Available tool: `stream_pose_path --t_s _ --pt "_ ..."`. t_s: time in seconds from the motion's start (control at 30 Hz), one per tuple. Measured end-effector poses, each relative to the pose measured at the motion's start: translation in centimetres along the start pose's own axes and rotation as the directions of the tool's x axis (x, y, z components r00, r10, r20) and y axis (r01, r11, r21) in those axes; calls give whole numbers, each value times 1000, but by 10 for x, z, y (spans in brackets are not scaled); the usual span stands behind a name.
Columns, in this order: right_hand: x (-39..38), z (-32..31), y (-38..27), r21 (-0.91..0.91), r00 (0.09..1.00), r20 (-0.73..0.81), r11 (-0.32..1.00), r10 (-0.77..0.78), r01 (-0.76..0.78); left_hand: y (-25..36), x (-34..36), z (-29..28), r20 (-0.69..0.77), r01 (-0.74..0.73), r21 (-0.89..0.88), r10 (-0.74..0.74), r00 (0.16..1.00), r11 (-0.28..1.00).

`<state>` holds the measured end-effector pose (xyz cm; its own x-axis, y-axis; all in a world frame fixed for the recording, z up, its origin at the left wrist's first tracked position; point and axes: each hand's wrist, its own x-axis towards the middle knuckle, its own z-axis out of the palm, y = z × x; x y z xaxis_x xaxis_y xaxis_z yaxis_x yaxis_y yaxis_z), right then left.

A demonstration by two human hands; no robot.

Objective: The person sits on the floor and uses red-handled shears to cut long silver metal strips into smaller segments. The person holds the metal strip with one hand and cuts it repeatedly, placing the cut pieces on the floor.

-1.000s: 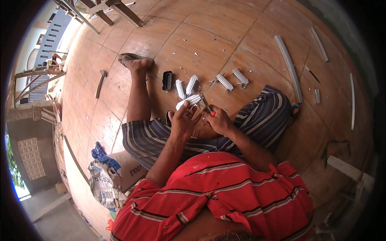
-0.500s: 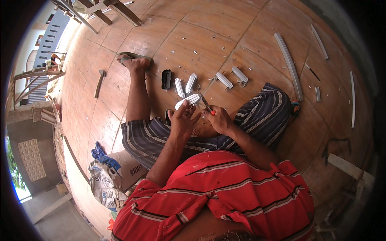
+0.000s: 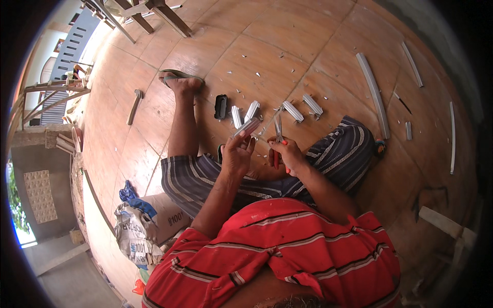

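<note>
Head view: a short ribbed metal piece (image 3: 248, 127) is held above the tiled floor (image 3: 267, 49) in front of the seated person, its long axis slanting from the lower left to the upper right, so that the far end points away and toward the person's right. The left hand (image 3: 237, 156) has a narrow grip on it, the fingers at its near, lower-left end and the far end free. Just beside it, apart from the piece, the right hand (image 3: 290, 154) has its grip around the red handles of metal snips (image 3: 279, 131); the handles stand spread, and the blades point away from the body, seemingly a little parted. Beyond the held piece, two similar pale pieces (image 3: 252, 109) lie close together on the floor, near a dark, open-topped box (image 3: 221, 107). Two more ribbed pieces (image 3: 292, 111) lie farther right, roughly parallel to each other, with small scraps (image 3: 258, 74) scattered around. Well to the right rests a long ribbed strip (image 3: 373, 95), with a short offcut (image 3: 408, 130) near its lower end. On the left are a sandalled foot (image 3: 179, 82), a hammer (image 3: 134, 107) and, nearer the body, a crumpled bag (image 3: 134, 231).
</note>
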<state>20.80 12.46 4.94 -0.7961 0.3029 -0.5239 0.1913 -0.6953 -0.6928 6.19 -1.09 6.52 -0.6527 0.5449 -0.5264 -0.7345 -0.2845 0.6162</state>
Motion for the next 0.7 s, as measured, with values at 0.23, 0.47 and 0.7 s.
stream_pose_path --t_s 0.23,0.47,0.7 --pt "3 4 4 -151 995 -25 984 -94 89 6 -9 0 -33 152 106 -149 988 983" --pt "6 0 12 -278 997 21 958 -68 71 -3 -13 11 -94 51 376 -16 995 925" --pt "-6 5 -2 -232 997 69 971 -36 51 -8 6 -9 223 -250 547 148 963 799"
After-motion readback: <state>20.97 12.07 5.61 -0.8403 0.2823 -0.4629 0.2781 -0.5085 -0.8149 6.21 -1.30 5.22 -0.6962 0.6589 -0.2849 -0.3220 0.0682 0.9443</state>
